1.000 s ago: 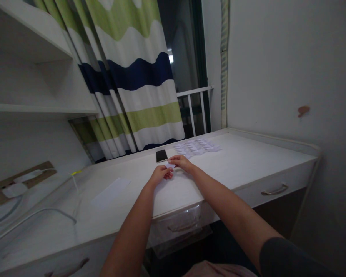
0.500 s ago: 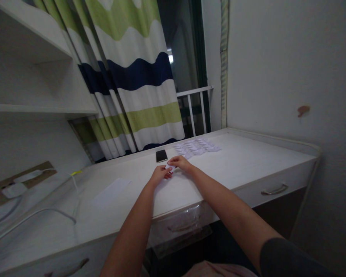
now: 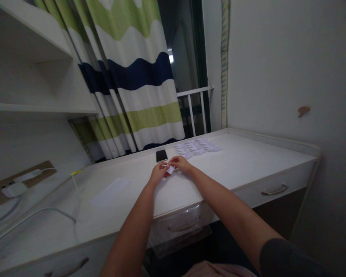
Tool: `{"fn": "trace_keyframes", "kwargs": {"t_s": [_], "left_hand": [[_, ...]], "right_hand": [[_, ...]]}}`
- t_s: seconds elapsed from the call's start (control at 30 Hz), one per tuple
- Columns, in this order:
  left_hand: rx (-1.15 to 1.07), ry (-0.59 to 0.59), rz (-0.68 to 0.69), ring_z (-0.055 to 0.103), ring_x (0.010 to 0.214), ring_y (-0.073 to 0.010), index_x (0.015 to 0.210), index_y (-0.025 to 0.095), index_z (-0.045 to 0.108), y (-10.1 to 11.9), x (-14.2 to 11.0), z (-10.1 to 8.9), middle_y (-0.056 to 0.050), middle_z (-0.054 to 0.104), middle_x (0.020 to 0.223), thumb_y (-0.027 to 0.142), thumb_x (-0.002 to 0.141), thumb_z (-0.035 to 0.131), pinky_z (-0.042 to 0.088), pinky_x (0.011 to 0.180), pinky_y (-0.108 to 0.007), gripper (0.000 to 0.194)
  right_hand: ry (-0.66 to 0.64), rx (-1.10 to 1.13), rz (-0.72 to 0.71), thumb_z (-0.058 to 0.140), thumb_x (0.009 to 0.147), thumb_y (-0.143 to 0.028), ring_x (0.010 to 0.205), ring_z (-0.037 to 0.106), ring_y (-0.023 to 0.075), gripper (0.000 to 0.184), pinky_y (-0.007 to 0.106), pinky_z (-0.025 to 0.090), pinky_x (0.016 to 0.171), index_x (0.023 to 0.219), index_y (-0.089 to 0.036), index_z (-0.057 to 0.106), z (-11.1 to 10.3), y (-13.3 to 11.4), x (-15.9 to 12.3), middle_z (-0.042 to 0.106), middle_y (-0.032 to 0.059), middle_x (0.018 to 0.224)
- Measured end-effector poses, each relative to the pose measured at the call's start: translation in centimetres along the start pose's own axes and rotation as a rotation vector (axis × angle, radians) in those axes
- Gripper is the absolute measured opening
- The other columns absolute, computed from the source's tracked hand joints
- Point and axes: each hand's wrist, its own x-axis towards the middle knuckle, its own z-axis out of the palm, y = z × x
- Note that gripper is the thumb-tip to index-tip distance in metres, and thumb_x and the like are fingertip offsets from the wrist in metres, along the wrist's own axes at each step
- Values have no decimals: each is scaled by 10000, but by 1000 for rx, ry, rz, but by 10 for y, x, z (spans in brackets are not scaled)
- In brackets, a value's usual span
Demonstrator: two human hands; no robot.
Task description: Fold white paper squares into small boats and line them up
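Two hands working now: left hand and right hand close in a narrow pinch on a small paper slip above the counter, steadying it from both sides; phone at eleven o'clock, paper pile at two!

Readable text: none that I can make out from here.
Paper slips: marks too small and pale to read.
Phone: dark face, nothing legible.
Sheet of paper: no lettering visible.
Yellow tag: too small to read.
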Motion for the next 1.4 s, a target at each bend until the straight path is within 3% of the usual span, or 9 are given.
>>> {"fn": "trace_keyframes", "kwargs": {"t_s": [0.47,1.03,1.4], "left_hand": [[21,32,-28,585,452,-134,768,169,475,-1,2,0,30,554,543,316,641,570,441,402,-207,216],[-104,115,13,587,536,-133,791,177,490,-1,5,-4,5,584,630,379,607,612,466,429,-220,300],[-20,88,43,530,478,-103,743,175,492,-2,4,-3,14,568,573,397,580,630,447,408,-207,308]], "right_hand": [[-28,-46,8,658,570,-273,497,459,67,181,201,374,484,624,-117,581,-1,-1,-1,535,-15,542],[5,-17,-50,607,629,-300,532,490,76,190,184,375,456,692,-154,504,2,-5,-3,516,-31,625],[-39,-24,-68,692,539,-362,518,463,67,311,183,350,454,694,-137,545,5,-3,-3,529,-23,586]]}}
